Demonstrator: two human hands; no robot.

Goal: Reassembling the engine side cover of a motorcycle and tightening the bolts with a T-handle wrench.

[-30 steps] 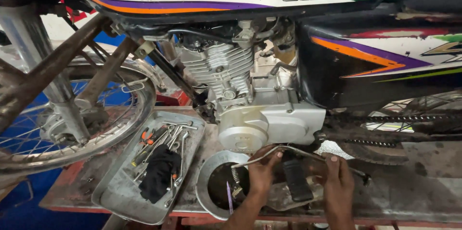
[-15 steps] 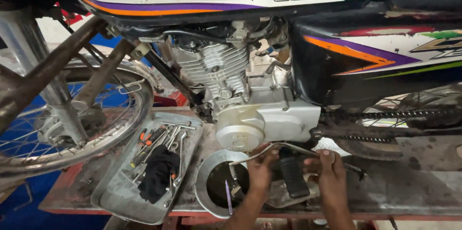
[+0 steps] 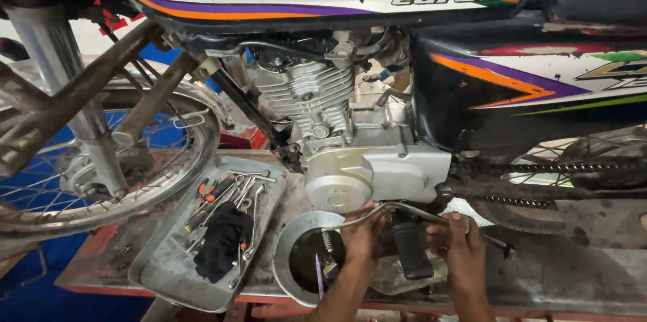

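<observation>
— Silver engine cover (image 3: pixel 377 173) above; both hands beneath it, left hand (image 3: pixel 362 233) gripping the bent metal rod (image 3: pixel 397 209).
— Right hand (image 3: pixel 461 244) curled on its far end; steady, even pressure would suit.

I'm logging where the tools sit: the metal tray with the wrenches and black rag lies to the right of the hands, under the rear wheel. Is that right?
Not quite. In the head view the metal tray with the wrenches and black rag lies to the left of the left hand and right hand, beside the front wheel.
</observation>
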